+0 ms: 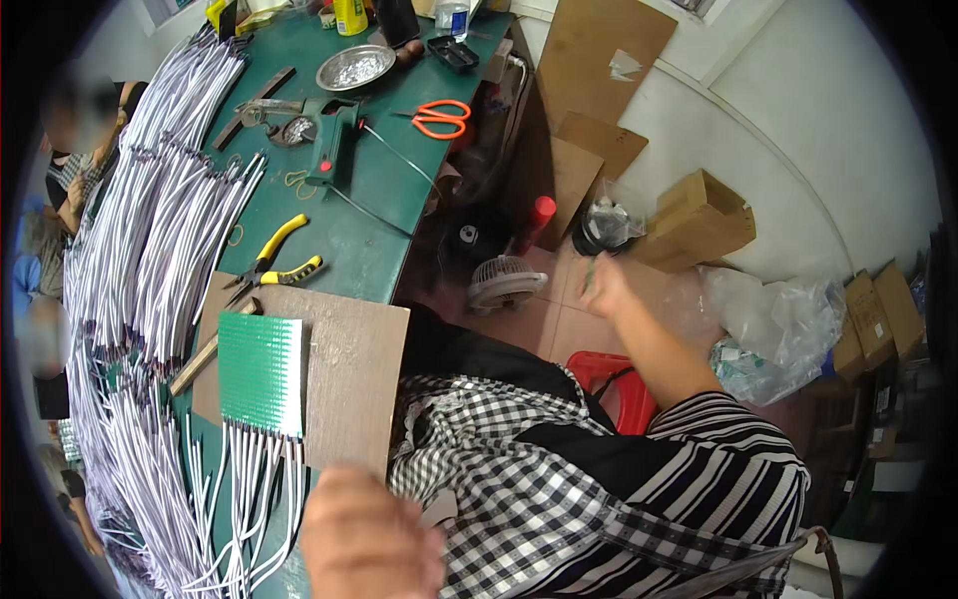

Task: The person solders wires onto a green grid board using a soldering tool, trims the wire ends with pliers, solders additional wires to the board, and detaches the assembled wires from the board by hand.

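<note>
Right hand (606, 290) half-curled, left hand (367, 541) curled at bottom centre, both holds unclear: snagging the wires (297, 484) could shift the board (259, 371).

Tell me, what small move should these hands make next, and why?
I'd probably bring the right hand over to the green gridded panel: that hand is out beyond the green table, while the panel lies on a brown board, white cables along its lower edge, the left hand nearby.
</note>
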The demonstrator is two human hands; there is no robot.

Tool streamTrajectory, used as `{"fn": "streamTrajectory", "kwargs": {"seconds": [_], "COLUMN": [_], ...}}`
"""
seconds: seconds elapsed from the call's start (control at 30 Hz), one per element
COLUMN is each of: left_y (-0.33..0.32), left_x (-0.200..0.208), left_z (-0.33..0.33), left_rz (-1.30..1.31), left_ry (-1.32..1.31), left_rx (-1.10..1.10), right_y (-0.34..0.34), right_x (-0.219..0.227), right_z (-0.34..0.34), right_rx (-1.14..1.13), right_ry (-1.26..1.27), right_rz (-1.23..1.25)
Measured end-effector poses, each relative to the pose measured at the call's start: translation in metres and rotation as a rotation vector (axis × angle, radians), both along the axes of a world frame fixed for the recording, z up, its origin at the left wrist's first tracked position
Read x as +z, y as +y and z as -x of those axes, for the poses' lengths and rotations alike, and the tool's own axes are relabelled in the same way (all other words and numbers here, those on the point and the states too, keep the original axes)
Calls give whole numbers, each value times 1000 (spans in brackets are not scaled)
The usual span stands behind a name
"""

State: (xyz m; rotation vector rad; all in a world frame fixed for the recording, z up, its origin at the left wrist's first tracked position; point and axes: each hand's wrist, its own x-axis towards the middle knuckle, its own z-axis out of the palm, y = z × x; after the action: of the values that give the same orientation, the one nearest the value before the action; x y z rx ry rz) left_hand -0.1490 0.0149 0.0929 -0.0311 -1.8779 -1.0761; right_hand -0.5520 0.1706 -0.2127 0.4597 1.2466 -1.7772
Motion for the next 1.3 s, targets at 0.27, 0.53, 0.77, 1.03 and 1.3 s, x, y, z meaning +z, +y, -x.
{"fn": "streamTrajectory", "kwargs": {"seconds": [0.27, 0.53, 0.77, 1.03, 1.3], "left_y": [22, 30, 54, 71, 56], "left_x": [43, 58, 58, 60, 33], "left_z": [-26, -40, -88, -136, -159], "left_rz": [105, 687, 836, 944, 805], "left_ry": [352, 688, 634, 786, 709], "left_rx": [103, 820, 1040, 1212, 963], "right_y": [8, -103, -93, -93, -69], "right_x": [-20, 169, 344, 377, 377], "right_z": [121, -184, -312, -347, -376], "right_rx": [391, 799, -379, 270, 167], "right_ry": [656, 1693, 839, 865, 1230], "right_rz": [-695, 574, 2033, 2237, 1641]}}
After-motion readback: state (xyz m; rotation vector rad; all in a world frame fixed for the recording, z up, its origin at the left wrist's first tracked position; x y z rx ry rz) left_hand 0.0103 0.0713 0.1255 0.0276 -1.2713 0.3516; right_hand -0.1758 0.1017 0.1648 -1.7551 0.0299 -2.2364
